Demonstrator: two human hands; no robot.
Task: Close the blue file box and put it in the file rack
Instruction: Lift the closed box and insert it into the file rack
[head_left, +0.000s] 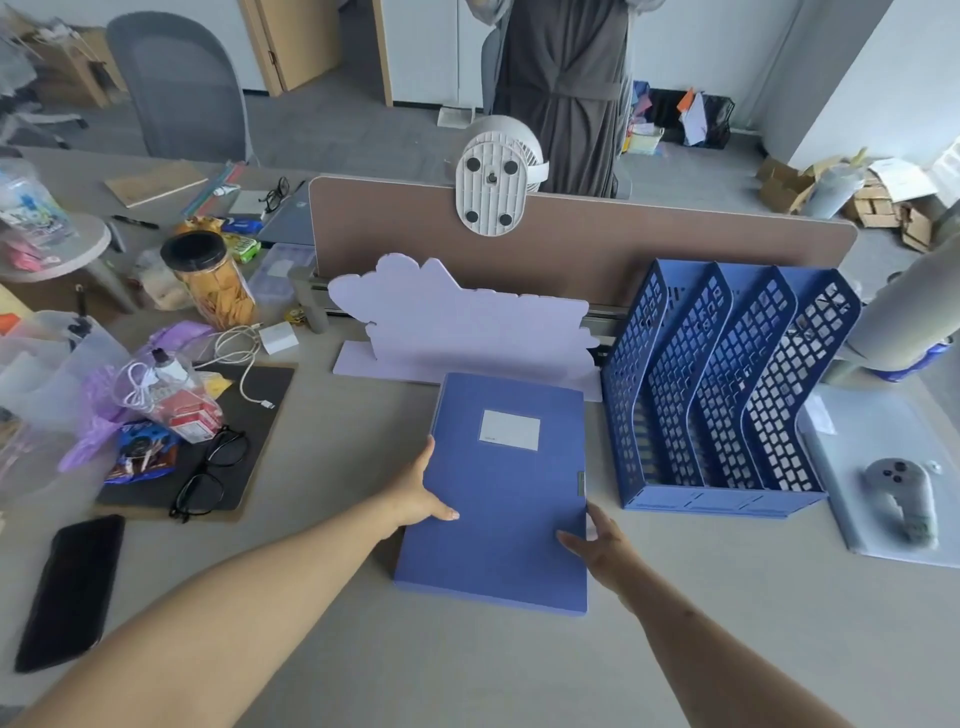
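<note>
Lid down, the blue file box (506, 499) lies flat between my left hand (418, 493) and right hand (602, 545). Each clasps a side edge, thumb on top, ready, I judge, to lift it. The file rack (717, 395) stands just beyond my right hand.

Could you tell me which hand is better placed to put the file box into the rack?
Probably the right hand: it holds the file box edge nearest the file rack.

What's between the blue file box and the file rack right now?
Nothing: in the head view, only a narrow strip of bare desk separates the blue file box from the file rack.
</note>
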